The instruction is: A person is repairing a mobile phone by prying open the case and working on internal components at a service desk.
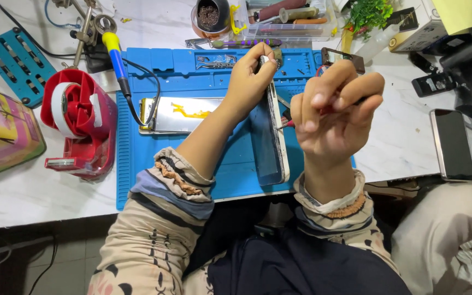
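**Phone held on edge over the blue mat**

The left hand point(252, 76) is gripping the top end of a phone point(271, 136), its fingers point(260, 54) curling and pinching around that upper corner. The phone is standing on its long edge, tilted, with its lower end resting on the blue mat point(137, 164) near the front edge of the white worktop point(28, 196). Its dark glass face is turning toward the left.

The right hand point(331, 114) is hovering just to the right of the phone, raised toward the camera. Its fingers point(350, 90) are pressing together around a thin tool point(286, 124), whose red-tipped end is reaching the phone's side edge about midway along its length. How much of the tool sits inside the grip cannot be told.

On the mat to the left of the phone, a second opened device with a shiny plate point(178, 114) is lying flat. A soldering iron with a yellow and blue handle point(117, 57) is leaning nearby, beside a red tape dispenser point(80, 125). Another phone point(453, 145) is lying face up at the right, well apart from both hands.
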